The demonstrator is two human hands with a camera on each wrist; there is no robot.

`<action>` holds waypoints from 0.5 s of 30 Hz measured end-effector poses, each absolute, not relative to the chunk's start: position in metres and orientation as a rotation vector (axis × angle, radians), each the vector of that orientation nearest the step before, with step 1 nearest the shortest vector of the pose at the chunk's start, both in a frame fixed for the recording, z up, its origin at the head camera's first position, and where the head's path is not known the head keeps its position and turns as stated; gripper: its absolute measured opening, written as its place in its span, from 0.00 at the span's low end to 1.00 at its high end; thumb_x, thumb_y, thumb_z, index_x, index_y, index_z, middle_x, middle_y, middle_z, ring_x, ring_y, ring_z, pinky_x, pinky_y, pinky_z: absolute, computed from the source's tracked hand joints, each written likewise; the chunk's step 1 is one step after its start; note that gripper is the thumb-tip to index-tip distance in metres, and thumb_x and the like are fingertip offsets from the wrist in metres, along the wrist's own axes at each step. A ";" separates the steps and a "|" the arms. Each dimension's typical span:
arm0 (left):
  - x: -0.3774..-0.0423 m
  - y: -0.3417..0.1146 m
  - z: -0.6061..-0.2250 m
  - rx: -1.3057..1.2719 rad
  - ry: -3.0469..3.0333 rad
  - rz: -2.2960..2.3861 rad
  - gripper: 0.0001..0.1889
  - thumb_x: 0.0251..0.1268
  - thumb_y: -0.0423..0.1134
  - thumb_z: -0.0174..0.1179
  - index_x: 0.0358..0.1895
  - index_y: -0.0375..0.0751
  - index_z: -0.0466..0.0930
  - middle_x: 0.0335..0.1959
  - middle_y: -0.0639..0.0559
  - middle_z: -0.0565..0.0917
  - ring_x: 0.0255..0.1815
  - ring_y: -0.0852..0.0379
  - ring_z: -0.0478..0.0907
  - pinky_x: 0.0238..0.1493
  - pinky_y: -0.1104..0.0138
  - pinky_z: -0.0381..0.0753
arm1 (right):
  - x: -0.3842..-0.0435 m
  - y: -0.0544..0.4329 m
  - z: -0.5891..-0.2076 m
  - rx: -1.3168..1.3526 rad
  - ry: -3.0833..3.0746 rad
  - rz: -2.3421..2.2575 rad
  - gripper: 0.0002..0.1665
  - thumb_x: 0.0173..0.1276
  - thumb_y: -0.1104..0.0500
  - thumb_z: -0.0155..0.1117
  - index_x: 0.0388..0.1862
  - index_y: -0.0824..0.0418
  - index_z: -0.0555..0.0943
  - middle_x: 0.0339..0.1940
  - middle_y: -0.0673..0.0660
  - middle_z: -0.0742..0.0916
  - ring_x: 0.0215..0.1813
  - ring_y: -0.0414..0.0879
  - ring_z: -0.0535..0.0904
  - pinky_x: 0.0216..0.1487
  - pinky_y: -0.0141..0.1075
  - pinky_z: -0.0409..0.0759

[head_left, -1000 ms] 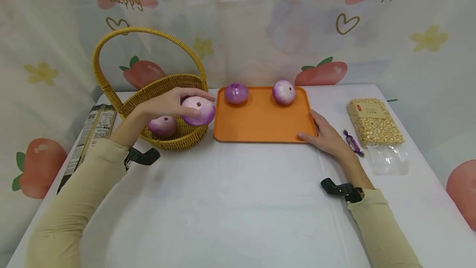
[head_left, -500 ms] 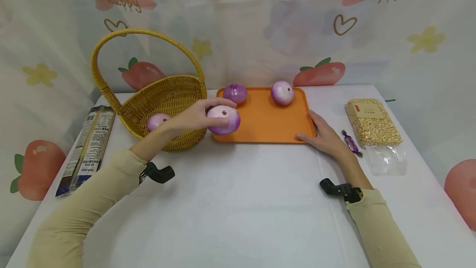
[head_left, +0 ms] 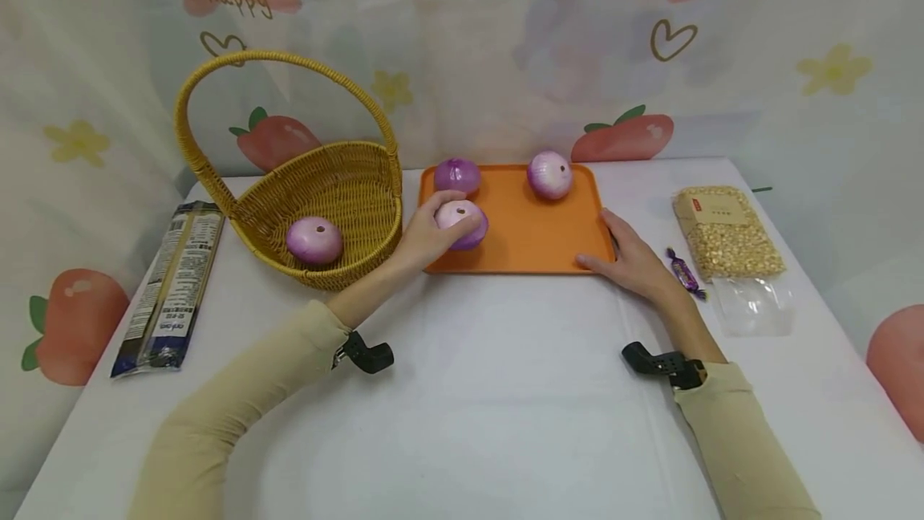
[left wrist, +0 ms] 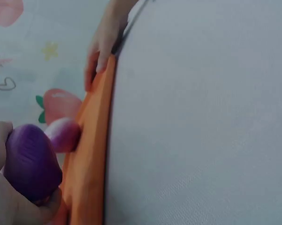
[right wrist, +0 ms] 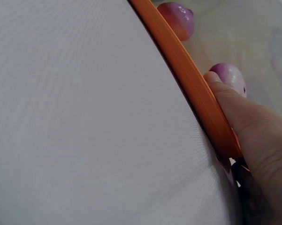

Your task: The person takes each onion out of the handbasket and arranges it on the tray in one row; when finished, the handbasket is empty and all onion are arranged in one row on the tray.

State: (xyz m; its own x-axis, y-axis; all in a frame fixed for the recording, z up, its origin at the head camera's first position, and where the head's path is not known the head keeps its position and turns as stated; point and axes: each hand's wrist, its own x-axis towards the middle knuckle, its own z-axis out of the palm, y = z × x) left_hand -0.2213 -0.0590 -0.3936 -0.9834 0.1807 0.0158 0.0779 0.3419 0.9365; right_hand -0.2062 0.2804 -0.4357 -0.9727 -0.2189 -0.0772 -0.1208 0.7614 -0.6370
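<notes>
My left hand [head_left: 421, 241] grips a purple onion [head_left: 468, 229] over the left front part of an orange tray [head_left: 537, 239], thumb on the near side. Filling the lower left of the left wrist view is the same onion [left wrist: 30, 161], close over the tray. At the tray's right front corner, my right hand [head_left: 631, 262] holds the rim, with its thumb [right wrist: 232, 101] laid across the edge in the right wrist view. Along the back of the tray sit two more onions, one at the left [head_left: 457, 175] and a paler one at the right [head_left: 550, 176].
Left of the tray stands a yellow wicker basket [head_left: 361, 207] with a tall handle and one onion [head_left: 314, 241] inside. A long flat packet [head_left: 169, 287] lies at the far left. On the right are a purple wrapped candy [head_left: 686, 274] and a bag of yellow kernels [head_left: 729, 243].
From above the basket, my left hand has carried the onion right and over the tray. The onion left in the basket is now in full view. My right hand stays at the tray corner.
</notes>
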 end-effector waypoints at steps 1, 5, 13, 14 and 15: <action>-0.223 -0.058 -0.396 0.236 2.516 1.738 0.27 0.60 0.48 0.67 0.61 0.46 0.71 0.58 0.44 0.75 0.56 0.48 0.73 0.59 0.55 0.77 | -0.206 0.281 -0.435 -0.272 2.808 -1.000 0.60 0.64 0.40 0.65 0.79 0.64 0.42 0.79 0.70 0.52 0.79 0.66 0.46 0.76 0.61 0.46; -0.230 -0.057 -0.402 0.201 2.577 1.726 0.29 0.59 0.48 0.67 0.60 0.44 0.67 0.60 0.43 0.70 0.59 0.48 0.69 0.61 0.54 0.73 | -0.206 0.280 -0.435 -0.273 2.800 -1.003 0.60 0.64 0.40 0.65 0.79 0.64 0.42 0.79 0.70 0.51 0.79 0.66 0.46 0.76 0.61 0.46; -0.234 -0.056 -0.408 0.116 2.619 1.705 0.31 0.57 0.52 0.67 0.60 0.46 0.65 0.62 0.44 0.66 0.59 0.48 0.67 0.61 0.53 0.72 | -0.206 0.280 -0.435 -0.282 2.812 -0.997 0.60 0.64 0.41 0.65 0.79 0.64 0.42 0.79 0.70 0.52 0.79 0.66 0.46 0.76 0.61 0.47; -0.235 -0.056 -0.409 0.112 2.619 1.713 0.31 0.57 0.51 0.67 0.60 0.47 0.65 0.63 0.44 0.66 0.59 0.48 0.67 0.61 0.53 0.72 | -0.206 0.280 -0.435 -0.282 2.814 -0.996 0.60 0.64 0.41 0.65 0.79 0.64 0.42 0.79 0.70 0.52 0.79 0.66 0.46 0.76 0.61 0.47; -0.235 -0.056 -0.410 0.107 2.618 1.722 0.31 0.57 0.51 0.68 0.60 0.47 0.65 0.63 0.44 0.65 0.58 0.48 0.68 0.61 0.53 0.72 | -0.206 0.280 -0.435 -0.280 2.814 -0.995 0.60 0.64 0.41 0.65 0.79 0.64 0.42 0.79 0.70 0.52 0.79 0.66 0.46 0.76 0.61 0.47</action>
